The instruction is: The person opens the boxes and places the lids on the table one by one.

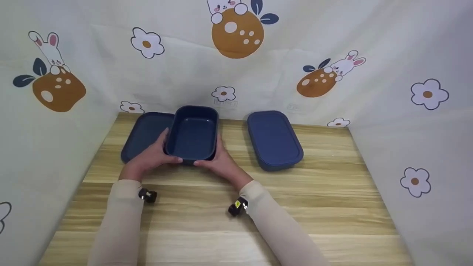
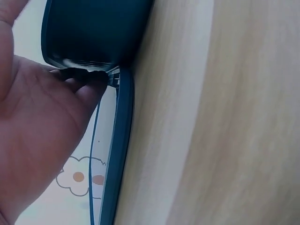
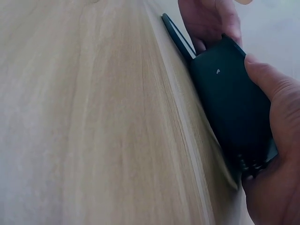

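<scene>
A dark blue, open, rectangular food container [image 1: 194, 135] is held between both hands, its inside bare. My left hand [image 1: 153, 155] grips its left side, thumb along the front rim. From the right, my right hand [image 1: 221, 159] holds the opposite side, with its thumb at the front rim too. In the right wrist view the container [image 3: 229, 98] shows its outer wall, close over the wooden surface. A flat dark blue lid [image 1: 146, 135] lies just left of the container, partly overlapped by it and the left hand. The left wrist view shows this lid [image 2: 121, 145] edge-on.
A second food container with its blue lid on [image 1: 277, 138] stands to the right on the wooden table [image 1: 207, 221]. Behind and at both sides hangs a pale cloth [image 1: 184, 74] printed with rabbits, oranges and flowers, meeting the table's back edge.
</scene>
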A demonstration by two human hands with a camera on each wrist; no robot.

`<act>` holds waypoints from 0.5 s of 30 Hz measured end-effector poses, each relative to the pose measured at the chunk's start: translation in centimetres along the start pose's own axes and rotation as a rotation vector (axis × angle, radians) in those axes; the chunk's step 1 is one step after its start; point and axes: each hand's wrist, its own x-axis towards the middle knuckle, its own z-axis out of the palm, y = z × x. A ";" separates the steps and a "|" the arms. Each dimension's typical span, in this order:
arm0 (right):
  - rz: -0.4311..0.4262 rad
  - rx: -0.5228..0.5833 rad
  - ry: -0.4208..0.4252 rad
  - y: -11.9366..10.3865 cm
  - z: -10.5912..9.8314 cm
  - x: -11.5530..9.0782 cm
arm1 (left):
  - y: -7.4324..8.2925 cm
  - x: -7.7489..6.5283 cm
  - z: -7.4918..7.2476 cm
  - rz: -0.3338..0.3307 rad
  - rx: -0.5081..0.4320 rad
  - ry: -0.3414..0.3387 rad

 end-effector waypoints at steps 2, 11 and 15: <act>0.022 -0.027 -0.004 -0.2 -0.2 -0.1 | 0.1 0.0 -0.1 -0.003 -0.013 0.019; 0.076 -0.250 -0.076 -1.8 -2.4 -3.7 | 2.0 -0.6 1.7 0.277 -0.118 0.364; 0.042 -0.313 -0.128 -2.3 -4.0 -6.3 | 4.1 -0.7 3.9 0.491 -0.118 0.455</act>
